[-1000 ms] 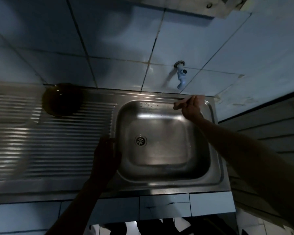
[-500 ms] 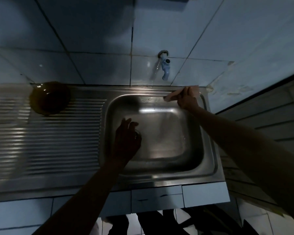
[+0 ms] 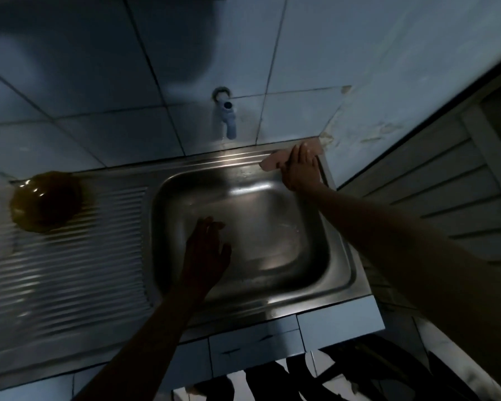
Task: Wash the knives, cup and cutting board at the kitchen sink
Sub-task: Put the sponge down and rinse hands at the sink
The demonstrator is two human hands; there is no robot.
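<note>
Your right hand [image 3: 300,169] grips a pink sponge [image 3: 274,163] at the sink [image 3: 342,273] rim; left hand [image 3: 206,250] released. Dim light, wet steel: sponge may slip.

Both forearms bare to the frame edge; left hand [image 3: 206,250] and right hand [image 3: 301,169] ungloved, no sleeves visible

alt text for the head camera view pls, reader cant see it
A person's left hand reaches open into an empty steel sink while the right hand rests on a pinkish sponge at its back rim. A brown bowl sits on the drainboard; a wall tap is above.
</note>
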